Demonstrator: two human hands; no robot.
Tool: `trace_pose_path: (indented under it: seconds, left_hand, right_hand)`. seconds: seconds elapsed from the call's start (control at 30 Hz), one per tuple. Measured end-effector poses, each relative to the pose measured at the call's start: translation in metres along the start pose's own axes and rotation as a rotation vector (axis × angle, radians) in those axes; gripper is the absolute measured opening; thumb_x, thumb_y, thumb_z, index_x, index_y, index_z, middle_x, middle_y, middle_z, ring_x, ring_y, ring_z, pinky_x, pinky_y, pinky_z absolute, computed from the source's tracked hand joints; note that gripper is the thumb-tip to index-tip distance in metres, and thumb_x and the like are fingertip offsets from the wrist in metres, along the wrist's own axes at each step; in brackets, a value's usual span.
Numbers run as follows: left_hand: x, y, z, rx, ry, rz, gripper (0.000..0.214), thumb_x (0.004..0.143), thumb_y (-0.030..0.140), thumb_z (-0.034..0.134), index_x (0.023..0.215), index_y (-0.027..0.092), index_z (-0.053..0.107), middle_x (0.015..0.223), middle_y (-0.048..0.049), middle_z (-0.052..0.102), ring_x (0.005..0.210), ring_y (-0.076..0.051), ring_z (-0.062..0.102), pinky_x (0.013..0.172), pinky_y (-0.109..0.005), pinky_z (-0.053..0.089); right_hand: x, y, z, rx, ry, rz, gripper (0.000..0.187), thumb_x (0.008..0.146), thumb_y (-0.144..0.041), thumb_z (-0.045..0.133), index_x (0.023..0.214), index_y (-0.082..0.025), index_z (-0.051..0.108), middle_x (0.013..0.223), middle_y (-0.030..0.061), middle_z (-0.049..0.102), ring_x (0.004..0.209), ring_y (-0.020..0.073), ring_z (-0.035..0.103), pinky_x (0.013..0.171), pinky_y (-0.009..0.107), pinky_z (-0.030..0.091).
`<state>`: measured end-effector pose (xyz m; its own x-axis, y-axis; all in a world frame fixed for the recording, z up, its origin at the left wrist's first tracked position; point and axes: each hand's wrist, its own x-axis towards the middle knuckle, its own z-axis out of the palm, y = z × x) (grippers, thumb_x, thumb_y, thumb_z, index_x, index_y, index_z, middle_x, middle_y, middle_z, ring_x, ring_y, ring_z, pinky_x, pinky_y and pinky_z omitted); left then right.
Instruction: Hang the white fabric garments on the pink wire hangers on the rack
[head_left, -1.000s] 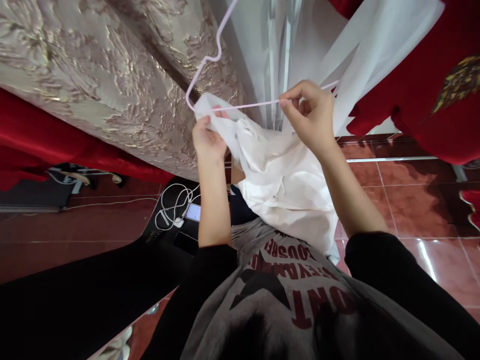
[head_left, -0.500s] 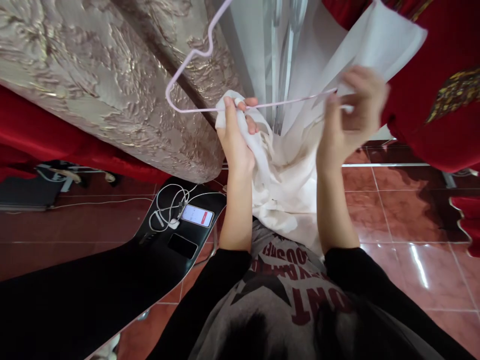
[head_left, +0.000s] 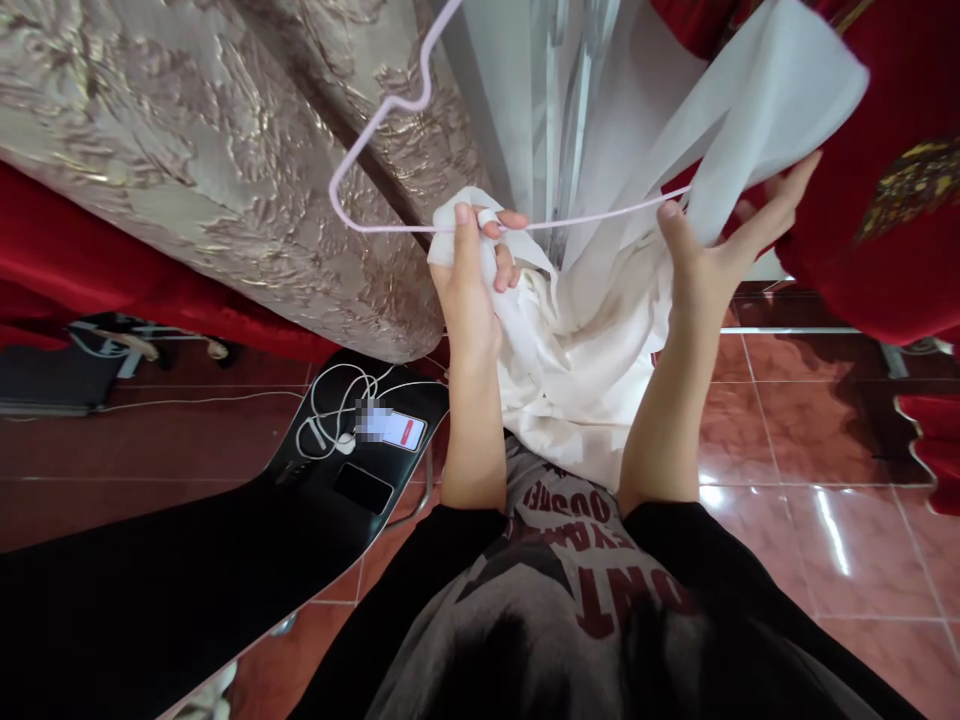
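Observation:
A pale pink clothes hanger (head_left: 382, 112) reaches from the top of the view, its long straight bar crossing in front of me. My left hand (head_left: 474, 265) is closed around that bar with a bunch of white cloth (head_left: 600, 340) in the grip. The thin cloth hangs down toward my lap, and a loose flap of it rises at the upper right. My right hand (head_left: 727, 240) has its thumb and fingers spread, against the flap; the thumb tip is near the right part of the bar. Some of its fingers are partly hidden by the cloth.
To the left, a black chair (head_left: 187, 530) carries a lit phone (head_left: 405, 430), a dark phone (head_left: 363, 488) and a white cable (head_left: 315, 400). Patterned gold-beige fabric (head_left: 187, 170) hangs at the upper left. Red cloth (head_left: 847, 240) hangs on the right, above red floor tiles (head_left: 810, 420).
My right hand has shifted right and its fingers have spread apart. The white flap has lifted and swung a little to the right. My left hand keeps its hold.

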<state>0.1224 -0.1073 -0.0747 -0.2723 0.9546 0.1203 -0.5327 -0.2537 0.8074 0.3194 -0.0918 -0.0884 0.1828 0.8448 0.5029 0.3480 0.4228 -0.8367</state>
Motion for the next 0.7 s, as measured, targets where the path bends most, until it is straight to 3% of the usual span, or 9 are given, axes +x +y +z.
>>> trace_pose_path:
  seconds: [0.2, 0.37, 0.53, 0.7]
  left_hand:
    - [0.006, -0.006, -0.003, -0.066, -0.01, 0.011, 0.041, 0.108, 0.046, 0.055, 0.076, 0.019, 0.057, 0.088, -0.003, 0.07, 0.041, -0.007, 0.035, 0.045, -0.024, 0.033]
    - [0.008, -0.009, -0.006, -0.112, -0.081, 0.048, 0.042, 0.11, 0.043, 0.053, 0.075, 0.019, 0.057, 0.085, -0.0028, 0.069, 0.041, -0.008, 0.032, 0.045, -0.027, 0.029]
    - [0.008, -0.009, -0.007, -0.069, -0.091, 0.069, 0.042, 0.105, 0.051, 0.059, 0.075, 0.022, 0.058, 0.086, -0.0031, 0.069, 0.042, -0.01, 0.03, 0.045, -0.028, 0.029]
    - [0.01, -0.012, -0.009, -0.047, -0.102, 0.093, 0.049, 0.096, 0.067, 0.062, 0.073, 0.023, 0.06, 0.09, -0.0057, 0.07, 0.041, -0.01, 0.032, 0.045, -0.029, 0.031]
  right_hand:
    - [-0.003, 0.001, -0.004, 0.019, 0.171, -0.005, 0.031, 0.09, -0.051, 0.066, 0.113, -0.029, 0.063, 0.1, 0.0045, 0.06, 0.112, 0.0215, 0.061, 0.09, 0.037, 0.058]
    - [-0.003, 0.0, 0.004, 0.137, 0.498, -0.138, 0.014, 0.085, -0.032, 0.07, 0.09, -0.02, 0.064, 0.086, 0.0009, 0.058, 0.087, 0.0118, 0.06, 0.085, 0.03, 0.054]
    - [-0.001, -0.009, -0.002, 0.31, 0.307, -0.072, 0.007, 0.082, -0.019, 0.065, 0.088, -0.014, 0.065, 0.074, -0.0014, 0.058, 0.063, 0.0073, 0.055, 0.067, 0.025, 0.047]
    - [0.004, -0.015, -0.005, 0.352, 0.346, 0.074, 0.008, 0.084, -0.019, 0.059, 0.089, -0.015, 0.064, 0.066, -0.0035, 0.051, 0.048, 0.0038, 0.037, 0.045, 0.022, 0.027]
